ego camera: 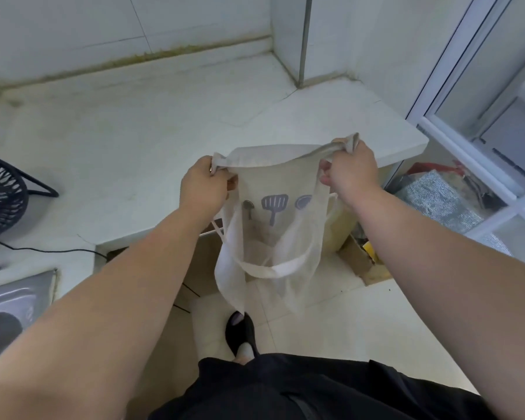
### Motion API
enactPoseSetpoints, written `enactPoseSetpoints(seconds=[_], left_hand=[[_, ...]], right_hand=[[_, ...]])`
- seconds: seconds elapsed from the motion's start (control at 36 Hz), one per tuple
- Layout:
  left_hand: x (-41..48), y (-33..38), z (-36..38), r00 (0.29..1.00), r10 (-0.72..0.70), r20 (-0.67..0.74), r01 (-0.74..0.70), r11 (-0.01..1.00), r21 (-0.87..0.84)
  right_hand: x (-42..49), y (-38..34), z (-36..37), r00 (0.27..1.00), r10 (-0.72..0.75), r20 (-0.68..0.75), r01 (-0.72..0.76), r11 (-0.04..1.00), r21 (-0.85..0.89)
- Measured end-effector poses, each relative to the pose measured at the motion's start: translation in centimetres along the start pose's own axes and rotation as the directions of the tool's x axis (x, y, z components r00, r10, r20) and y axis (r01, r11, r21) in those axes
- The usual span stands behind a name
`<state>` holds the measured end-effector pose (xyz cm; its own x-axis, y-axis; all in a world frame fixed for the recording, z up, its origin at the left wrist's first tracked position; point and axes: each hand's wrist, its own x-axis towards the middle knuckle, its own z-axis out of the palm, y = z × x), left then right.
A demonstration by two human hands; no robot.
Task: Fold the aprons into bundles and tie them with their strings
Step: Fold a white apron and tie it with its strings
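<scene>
A cream apron (275, 180) printed with grey-blue kitchen utensils hangs in the air in front of the white counter's edge. My left hand (205, 184) grips its top left corner. The top right corner is gripped by my right hand (350, 169). The top hem is stretched between the two hands. The cloth and its white strings (273, 269) dangle below, down toward the floor, with one strap looping across the lower part.
The white counter (134, 140) runs behind the apron, with a black fan (0, 195) and its cable at the left. A steel sink (12, 304) sits at the lower left. Bags and boxes (434, 195) lie on the floor right, beside a white-framed glass door (479, 95).
</scene>
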<state>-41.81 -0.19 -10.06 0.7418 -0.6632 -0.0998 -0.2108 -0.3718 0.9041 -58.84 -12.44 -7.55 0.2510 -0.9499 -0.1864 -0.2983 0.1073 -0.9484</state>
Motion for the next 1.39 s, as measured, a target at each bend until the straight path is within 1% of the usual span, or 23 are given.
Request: enactPoseSetpoints(seconds=[0.06, 0.11, 0.19, 0.28, 0.39, 0.47, 0.58, 0.72, 0.81, 0.97, 1.14, 1.22, 1.28, 1.33, 1.39], left_hand=[[0.1, 0.4, 0.0, 0.999, 0.034, 0.002, -0.034, 0.999, -0.038], [0.4, 0.9, 0.0, 0.997, 0.073, -0.015, -0.074, 0.993, -0.097], [1.0, 2.0, -0.1, 0.991, 0.128, -0.032, -0.132, 0.977, -0.169], [2.3, 2.8, -0.5, 0.986, 0.152, -0.063, -0.162, 0.965, -0.204], [4.3, 3.7, -1.4, 0.977, 0.177, -0.121, -0.201, 0.951, -0.235], [7.0, 5.7, -2.4, 0.963, 0.209, -0.173, -0.251, 0.928, -0.276], [11.6, 7.9, -4.0, 0.941, 0.265, -0.212, -0.314, 0.916, -0.25], [18.3, 8.4, -6.0, 0.942, 0.247, -0.226, -0.295, 0.932, -0.209], [22.4, 9.4, -7.2, 0.943, 0.246, -0.225, -0.286, 0.944, -0.166], [31.0, 11.0, -10.5, 0.94, 0.241, -0.24, -0.279, 0.95, -0.14], [38.8, 10.7, -13.2, 0.952, 0.18, -0.249, -0.208, 0.973, -0.094], [41.8, 9.5, -13.5, 0.97, 0.131, -0.206, -0.152, 0.984, -0.09], [43.2, 7.8, -13.3, 0.988, 0.051, -0.147, -0.064, 0.994, -0.085], [44.1, 5.6, -12.7, 0.997, -0.075, -0.034, 0.072, 0.992, -0.101], [44.4, 3.5, -12.3, 0.975, -0.21, 0.077, 0.215, 0.975, -0.055]], right_hand=[[0.5, -0.3, 0.2, 0.999, -0.028, -0.024, 0.028, 0.999, 0.017], [1.1, -0.5, 0.5, 0.994, -0.098, -0.041, 0.099, 0.995, 0.019], [1.9, -1.9, 1.1, 0.976, -0.218, -0.005, 0.218, 0.976, 0.01], [2.8, -3.8, 2.1, 0.963, -0.268, 0.038, 0.267, 0.963, 0.034], [4.1, -5.8, 3.7, 0.939, -0.341, 0.038, 0.341, 0.94, 0.018], [5.8, -8.1, 5.5, 0.907, -0.417, 0.051, 0.418, 0.909, 0.004], [9.1, -11.4, 8.2, 0.884, -0.464, 0.055, 0.465, 0.885, -0.003], [13.6, -14.4, 11.8, 0.87, -0.479, 0.115, 0.488, 0.87, -0.07], [16.7, -16.8, 14.5, 0.855, -0.503, 0.125, 0.515, 0.851, -0.098], [23.2, -21.6, 20.3, 0.829, -0.538, 0.151, 0.557, 0.818, -0.142], [28.6, -23.5, 26.4, 0.846, -0.509, 0.161, 0.53, 0.836, -0.141], [30.5, -23.1, 28.7, 0.871, -0.45, 0.194, 0.483, 0.858, -0.176], [31.4, -22.3, 29.8, 0.899, -0.364, 0.244, 0.42, 0.875, -0.242], [32.5, -20.9, 30.4, 0.929, -0.23, 0.29, 0.32, 0.892, -0.319], [33.4, -19.4, 31.0, 0.948, -0.086, 0.305, 0.223, 0.865, -0.449]])
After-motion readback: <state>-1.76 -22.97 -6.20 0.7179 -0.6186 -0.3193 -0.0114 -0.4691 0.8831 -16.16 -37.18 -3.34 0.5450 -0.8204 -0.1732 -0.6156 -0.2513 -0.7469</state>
